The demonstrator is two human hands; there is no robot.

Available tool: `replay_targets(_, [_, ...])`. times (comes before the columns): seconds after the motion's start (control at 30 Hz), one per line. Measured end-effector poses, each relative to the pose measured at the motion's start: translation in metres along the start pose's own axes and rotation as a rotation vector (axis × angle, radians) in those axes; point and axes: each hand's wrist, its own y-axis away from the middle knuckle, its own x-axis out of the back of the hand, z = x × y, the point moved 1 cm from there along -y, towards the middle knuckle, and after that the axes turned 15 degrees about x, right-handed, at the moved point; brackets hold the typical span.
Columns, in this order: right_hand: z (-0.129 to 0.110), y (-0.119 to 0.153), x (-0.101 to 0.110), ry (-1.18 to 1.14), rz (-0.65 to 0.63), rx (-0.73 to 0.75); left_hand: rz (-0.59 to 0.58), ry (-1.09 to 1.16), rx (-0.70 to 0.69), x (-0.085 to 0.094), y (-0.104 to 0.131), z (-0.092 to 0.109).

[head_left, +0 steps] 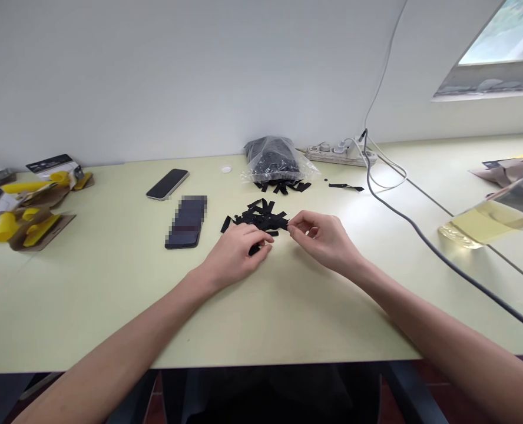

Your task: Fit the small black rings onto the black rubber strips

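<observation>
A loose pile of short black strips (261,216) lies on the pale green table (261,318). My left hand (239,250) rests at the pile's near left side, its fingers curled round a black piece (254,249). At the pile's right edge my right hand (323,235) has thumb and index finger pinched together on the end of a black strip (282,224). Behind the pile is a clear plastic bag (272,159) filled with black material, with more black strips (283,187) in front of its opening.
Two phones (167,184) (186,222) lie left of the pile. A power strip (338,154) with cables stands at the wall; a dark cable (438,253) crosses the right side. Yellow tools (36,200) lie far left, a container of yellow liquid (482,224) far right.
</observation>
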Motion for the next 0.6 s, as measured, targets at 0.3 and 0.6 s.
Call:
replay_targets(0.3, [-0.002,0.001,0.001,0.024,-0.011,0.003,0.096,-0.091,0.063,0.025,-0.007,-0.014])
replay_targets(0.6, [-0.001,-0.001,0.005,0.047,0.016,-0.039,0.003,-0.199,0.169,0.047,-0.01,-0.029])
